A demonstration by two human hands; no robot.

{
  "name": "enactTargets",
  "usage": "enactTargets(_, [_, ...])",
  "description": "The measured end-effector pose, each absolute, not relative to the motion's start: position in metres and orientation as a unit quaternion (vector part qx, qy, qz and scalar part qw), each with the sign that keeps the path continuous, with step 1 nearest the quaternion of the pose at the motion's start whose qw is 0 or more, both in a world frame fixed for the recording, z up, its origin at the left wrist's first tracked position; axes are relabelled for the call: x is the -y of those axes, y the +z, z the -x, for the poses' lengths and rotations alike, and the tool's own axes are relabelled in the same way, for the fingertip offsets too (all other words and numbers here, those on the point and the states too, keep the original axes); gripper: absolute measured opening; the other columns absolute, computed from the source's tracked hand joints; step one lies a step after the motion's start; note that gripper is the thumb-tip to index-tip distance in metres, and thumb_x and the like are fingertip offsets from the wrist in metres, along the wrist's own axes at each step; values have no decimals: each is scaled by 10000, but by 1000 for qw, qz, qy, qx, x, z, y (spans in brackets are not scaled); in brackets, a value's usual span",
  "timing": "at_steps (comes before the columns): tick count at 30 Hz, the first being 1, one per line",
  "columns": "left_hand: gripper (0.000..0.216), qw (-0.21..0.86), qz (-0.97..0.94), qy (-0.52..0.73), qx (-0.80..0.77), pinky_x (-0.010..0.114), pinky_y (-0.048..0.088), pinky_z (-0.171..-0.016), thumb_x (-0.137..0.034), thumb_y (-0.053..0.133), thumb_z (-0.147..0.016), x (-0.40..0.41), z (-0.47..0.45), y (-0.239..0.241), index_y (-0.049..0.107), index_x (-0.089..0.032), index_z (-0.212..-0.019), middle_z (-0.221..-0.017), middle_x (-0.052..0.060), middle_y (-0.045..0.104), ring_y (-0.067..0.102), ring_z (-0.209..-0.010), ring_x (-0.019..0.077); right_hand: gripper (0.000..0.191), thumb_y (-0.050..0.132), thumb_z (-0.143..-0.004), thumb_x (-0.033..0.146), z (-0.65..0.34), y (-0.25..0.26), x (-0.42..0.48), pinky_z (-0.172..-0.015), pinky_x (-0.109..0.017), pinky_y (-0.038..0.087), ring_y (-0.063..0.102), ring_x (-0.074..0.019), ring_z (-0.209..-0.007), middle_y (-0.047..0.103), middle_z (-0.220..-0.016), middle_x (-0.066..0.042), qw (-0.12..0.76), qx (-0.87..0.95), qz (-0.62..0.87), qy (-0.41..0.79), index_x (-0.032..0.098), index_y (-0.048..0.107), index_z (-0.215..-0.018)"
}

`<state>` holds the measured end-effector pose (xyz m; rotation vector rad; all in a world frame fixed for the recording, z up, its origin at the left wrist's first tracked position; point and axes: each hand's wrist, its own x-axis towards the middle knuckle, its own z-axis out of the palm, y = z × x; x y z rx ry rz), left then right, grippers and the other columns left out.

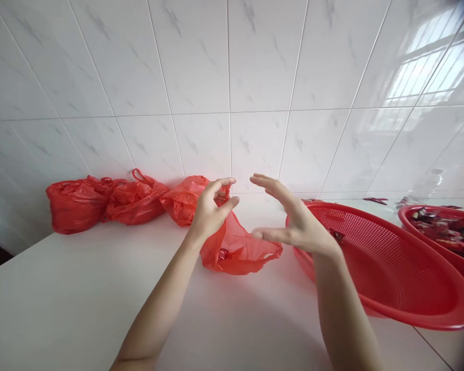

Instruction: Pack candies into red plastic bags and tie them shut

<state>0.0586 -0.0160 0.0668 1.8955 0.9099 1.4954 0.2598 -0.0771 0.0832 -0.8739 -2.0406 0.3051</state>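
Note:
A thin red plastic bag [247,247] lies slumped on the white tabletop, its mouth partly spread toward the right. A small dark red wrapped piece [223,254] shows inside it. My left hand [212,211] is at the bag's upper left edge, thumb and index finger apart, with a strip of red film showing between them. Whether its curled fingers touch that film is hard to see. Above the bag's right side hovers my right hand [299,224], thumb and fingers spread wide around nothing. Part of the bag is hidden behind my left hand.
Three filled red bags, a left one [77,208], a middle one [135,201] and a nearer one [183,198], stand along the tiled wall [201,67]. A large red basket [386,263] with a few wrapped pieces stands right. Beyond it, another basket [410,216] holds many wrapped pieces.

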Motion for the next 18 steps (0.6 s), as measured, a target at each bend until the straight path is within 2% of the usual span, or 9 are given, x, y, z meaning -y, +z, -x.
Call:
enactTargets(2, [342,277,-689,577,-340,304,481,-855,-281,687,-814,13,-53,69,651,-240,-1151,-1252,67,621,604,-900,159,991,827,-653,476,-276,82,82,-991,-471,499,373,-362,-1399,202,-1623,-42,313,845,417,119,402,319,-1500])
enactTargets(3, [325,282,-682,582,-341,295,481,-838,-277,689,-810,12,-50,70,656,-236,-1131,-1232,63,627,601,-892,156,975,836,-641,442,-282,81,84,-924,-453,540,432,-371,-1358,177,-1629,-30,260,848,446,119,426,346,-1484])
enactTargets(4, [315,289,-678,584,-339,288,480,-828,-276,695,-805,12,-47,70,660,-232,-1115,-1220,59,629,598,-886,153,889,826,-658,386,-287,79,84,-862,-429,565,506,-361,-1296,200,-1623,-19,221,848,467,121,441,413,-1443])
enactTargets(6, [306,307,-677,581,-330,284,478,-823,-288,703,-802,13,-43,72,663,-222,-1098,-1216,60,622,591,-881,149,582,747,-728,261,-289,76,81,-783,-391,579,641,-303,-1113,421,-1523,-20,188,843,486,130,403,608,-1275])
enactTargets(8, [308,327,-689,566,-313,292,478,-839,-310,707,-807,17,-41,74,665,-209,-1095,-1227,71,611,588,-884,150,286,650,-790,204,-282,74,75,-743,-372,575,699,-245,-910,679,-1224,-43,228,831,486,148,303,725,-1047])
enactTargets(10, [355,342,-719,530,-293,305,484,-851,-319,729,-792,24,-42,75,662,-204,-1121,-1232,85,605,593,-887,157,170,586,-827,202,-269,74,67,-714,-359,571,703,-216,-783,744,-919,-48,347,788,477,175,227,731,-912])
enactTargets(11, [394,344,-736,507,-287,309,489,-853,-311,751,-772,28,-43,76,657,-208,-1141,-1223,86,607,598,-887,161,166,568,-834,199,-260,73,64,-709,-350,572,705,-210,-772,739,-860,-47,424,752,467,189,206,719,-904])
enactTargets(14, [431,330,-767,465,-293,302,515,-812,-275,786,-738,39,-50,76,647,-231,-1144,-1142,64,635,618,-874,168,133,596,-820,199,-237,72,57,-708,-324,584,712,-210,-847,730,-921,-57,577,665,406,245,179,685,-917])
enactTargets(18, [219,342,-738,502,-294,262,531,-662,-283,713,-811,42,-57,74,653,-212,-1009,-997,41,653,642,-780,154,245,677,-829,309,-229,71,55,-798,-368,598,705,-212,-917,699,-1095,-81,591,660,314,341,192,646,-1043])
